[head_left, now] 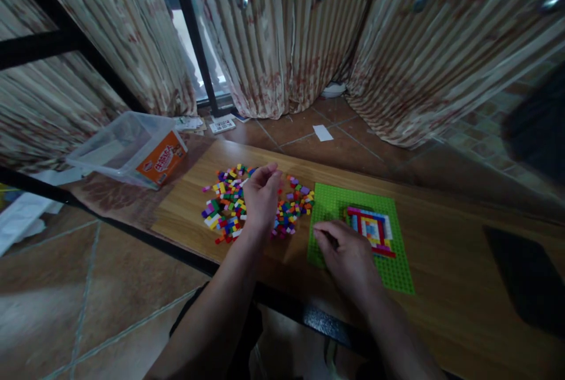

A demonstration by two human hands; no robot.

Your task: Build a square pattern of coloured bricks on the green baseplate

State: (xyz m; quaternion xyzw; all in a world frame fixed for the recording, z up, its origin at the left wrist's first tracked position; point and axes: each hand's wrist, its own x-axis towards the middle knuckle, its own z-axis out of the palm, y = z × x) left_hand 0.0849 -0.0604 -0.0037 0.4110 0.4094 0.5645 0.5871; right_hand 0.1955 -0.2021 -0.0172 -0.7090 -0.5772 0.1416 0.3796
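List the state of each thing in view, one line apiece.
Loose bricks: scattered, mixed colours
Green baseplate: flat, partly covered
Brick build: nested frames on green baseplate
Left hand: fingers bent, over loose bricks; grip unclear
Right hand: curled, over green baseplate; grip unclear
Plastic box: open-topped
Striped curtains: hanging, parted at left

The left hand (261, 199) hides part of the brick pile (237, 208) behind it, the right hand (349, 253) some green baseplate (330, 203).
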